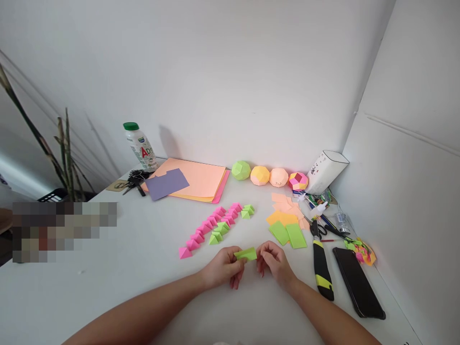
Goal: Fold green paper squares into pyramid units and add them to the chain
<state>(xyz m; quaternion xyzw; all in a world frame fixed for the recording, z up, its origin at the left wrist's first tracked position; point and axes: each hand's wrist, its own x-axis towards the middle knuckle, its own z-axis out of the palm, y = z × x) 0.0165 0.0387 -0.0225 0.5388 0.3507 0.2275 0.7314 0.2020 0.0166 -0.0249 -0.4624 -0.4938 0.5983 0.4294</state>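
My left hand and my right hand meet over the white table, both pinching a small folded green paper piece between their fingertips. Just beyond them lies a diagonal row of folded pink paper units mixed with a few green folded units. Flat green paper squares lie to the right of the hands, beside orange and peach squares.
Along the wall sit several paper balls, a white box, a stack of coloured sheets, a bottle and keys. At right lie a utility knife, a black phone, scissors and paper scraps.
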